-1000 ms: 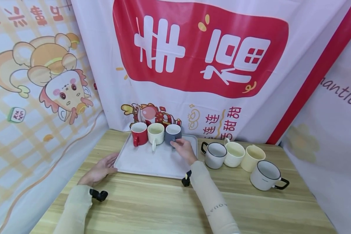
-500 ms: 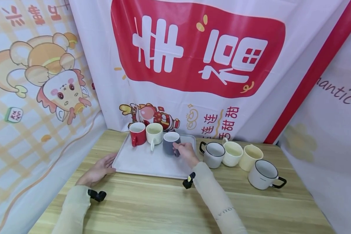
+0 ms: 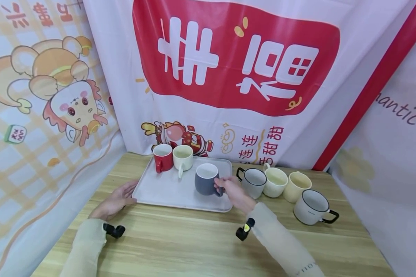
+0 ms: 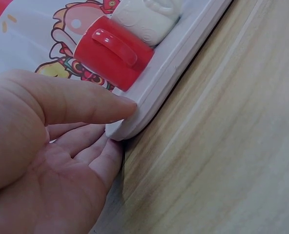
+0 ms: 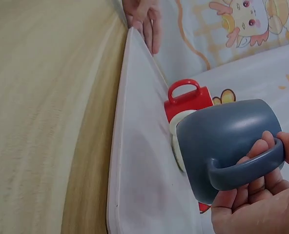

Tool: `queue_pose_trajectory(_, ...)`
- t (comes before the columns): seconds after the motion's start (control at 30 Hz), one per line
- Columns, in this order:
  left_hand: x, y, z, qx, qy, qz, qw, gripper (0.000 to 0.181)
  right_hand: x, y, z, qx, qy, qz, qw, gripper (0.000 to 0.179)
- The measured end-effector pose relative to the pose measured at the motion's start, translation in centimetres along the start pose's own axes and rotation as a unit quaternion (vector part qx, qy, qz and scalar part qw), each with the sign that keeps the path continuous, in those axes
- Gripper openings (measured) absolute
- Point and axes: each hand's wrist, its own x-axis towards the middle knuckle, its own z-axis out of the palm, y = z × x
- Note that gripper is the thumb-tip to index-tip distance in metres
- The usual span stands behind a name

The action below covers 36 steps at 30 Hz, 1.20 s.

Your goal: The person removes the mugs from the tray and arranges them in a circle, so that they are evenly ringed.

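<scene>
My right hand [image 3: 230, 189] grips the handle of a dark grey mug [image 3: 206, 181] with a white inside. The mug is over the right half of a white tray [image 3: 173, 194]; in the right wrist view the fingers pass through the handle. At the tray's front left corner my left hand [image 3: 119, 198] touches the edge, fingers fairly straight and the thumb at the corner. Along the tray's back stand a red mug [image 3: 164, 159] and a cream mug [image 3: 182, 157], handles facing front.
To the right of the tray, on the wooden table [image 3: 180, 242], stand a black-rimmed mug [image 3: 253, 186], a white mug [image 3: 274, 186], a pale yellow mug [image 3: 296, 190] and another black-rimmed mug [image 3: 310, 211]. A printed cloth [image 3: 118, 77] hangs close behind the tray.
My right hand has brought the grey mug forward from the tray's back row, away from the cream mug. The left hand stays at the tray's corner.
</scene>
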Motion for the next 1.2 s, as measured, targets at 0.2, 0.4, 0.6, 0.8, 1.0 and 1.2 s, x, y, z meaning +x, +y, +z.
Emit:
queue_pose_trajectory(0.2, 0.0, 0.1, 0.1, -0.007, -0.001, -0.002, 1.0000, 0.083, -4.1, -0.5, -2.2, 0.021, -0.011, -0.021, 0.9995, 0.021)
queue_pose_trajectory(0.4, 0.0, 0.3, 0.1, -0.008, -0.003, -0.003, 1.0000, 0.084, -8.5, -0.8, -4.9, 0.034, -0.018, -0.018, 0.9991, 0.024)
queue_pose_trajectory(0.6, 0.0, 0.3, 0.0, -0.005, 0.001, -0.007, 1.0000, 0.084, -12.6, -0.9, -8.2, 0.024, -0.017, -0.019, 0.9994, 0.025)
queue_pose_trajectory(0.8, 0.1, 0.1, 0.0, -0.004, 0.001, 0.001, 1.0000, 0.084, -15.6, -0.2, -11.5, 0.013, 0.002, -0.014, 0.9998, 0.024)
queue_pose_trajectory(1.0, 0.0, 0.2, 0.0, -0.002, 0.001, 0.003, 1.0000, 0.082, -17.7, 1.5, -14.7, 0.034, 0.054, -0.019, 0.9978, 0.023)
queue_pose_trajectory(1.2, 0.0, 0.3, 0.0, 0.002, 0.002, 0.000, 1.0000, 0.083, -19.4, 3.7, -17.6, 0.043, 0.094, -0.027, 0.9943, 0.022)
